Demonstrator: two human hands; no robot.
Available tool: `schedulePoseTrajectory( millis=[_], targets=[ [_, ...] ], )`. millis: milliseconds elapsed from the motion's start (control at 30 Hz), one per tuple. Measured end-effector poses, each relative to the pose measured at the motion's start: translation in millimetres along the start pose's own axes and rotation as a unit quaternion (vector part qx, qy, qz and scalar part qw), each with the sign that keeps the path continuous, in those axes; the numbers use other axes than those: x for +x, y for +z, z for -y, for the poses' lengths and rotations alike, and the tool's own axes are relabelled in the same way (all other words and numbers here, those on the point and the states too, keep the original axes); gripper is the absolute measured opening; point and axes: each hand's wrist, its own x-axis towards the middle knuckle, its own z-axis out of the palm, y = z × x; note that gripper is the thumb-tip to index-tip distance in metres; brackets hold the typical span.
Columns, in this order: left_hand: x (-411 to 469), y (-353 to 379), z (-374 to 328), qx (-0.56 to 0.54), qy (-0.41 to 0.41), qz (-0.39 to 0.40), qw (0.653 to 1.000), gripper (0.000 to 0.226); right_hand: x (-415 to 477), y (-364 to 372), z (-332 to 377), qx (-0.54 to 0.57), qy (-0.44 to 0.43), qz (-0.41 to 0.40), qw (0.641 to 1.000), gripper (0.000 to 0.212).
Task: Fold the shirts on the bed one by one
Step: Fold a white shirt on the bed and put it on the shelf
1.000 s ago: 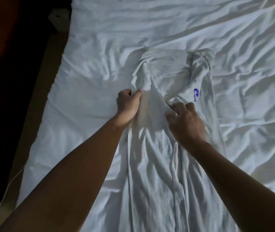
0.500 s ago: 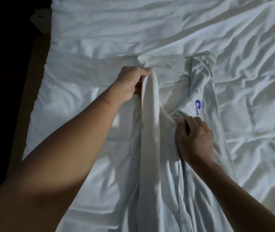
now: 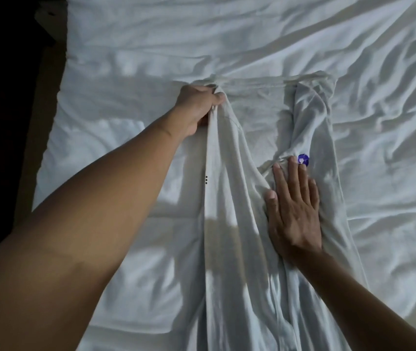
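Across the whole view spreads a bed covered in a rumpled white sheet, its left edge running beside a dark floor. Lengthwise on the bed's middle lies a white shirt, creased and partly folded in on itself. At its far left corner the left hand grips a bunched fold, fingers curled round the cloth. Nearer, the right hand presses flat on the shirt, fingers straight and slightly spread, fingertips touching a small blue logo.

Right hand now flat on the shirt, fingers straight.
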Motion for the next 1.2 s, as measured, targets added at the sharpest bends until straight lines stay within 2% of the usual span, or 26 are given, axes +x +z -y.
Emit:
schedulePoseTrajectory(
  millis=[133,200,367,500,567,700,867,1033,1200],
  targets=[
    [-1.0,2.2,7.2,-0.006,-0.002,-0.016,1.000,0.016,3.0,7.6,-1.0,-0.030,0.016,0.014,0.999,0.059],
    [-6.5,-0.7,6.9,-0.011,0.004,-0.021,1.000,0.026,3.3,9.1,-0.1,-0.036,0.021,0.014,0.999,0.060],
    [-54.7,-7.9,24.4,0.138,0.139,-0.093,0.976,0.017,3.8,9.3,4.1,-0.052,0.031,0.017,0.998,0.061],
    [-83.4,-6.5,60.4,0.196,0.099,-0.079,0.972,0.020,4.4,10.8,4.3,-0.067,0.032,0.020,0.997,0.061],
    [-83.1,-5.8,62.7,0.204,0.111,-0.102,0.967,0.031,5.6,11.8,4.7,-0.076,0.034,0.028,0.996,0.061],
    [-93.8,-6.9,54.2,0.206,0.140,-0.125,0.960,0.024,7.7,5.8,5.3,-0.067,0.032,0.049,0.996,0.062],
    [-171.0,-7.6,91.3,0.207,0.123,-0.153,0.959,0.037,-19.5,-15.9,-4.5,0.019,0.021,0.111,0.993,0.066],
    [-265.3,-3.2,149.6,0.185,0.008,-0.128,0.974,0.034,-107.4,-25.2,-5.1,0.021,0.027,0.113,0.993,0.072],
    [-310.9,-5.4,163.0,0.166,-0.027,-0.091,0.982,0.030,-171.1,-32.8,-4.1,0.027,0.027,0.124,0.992,0.070]
  ],
)
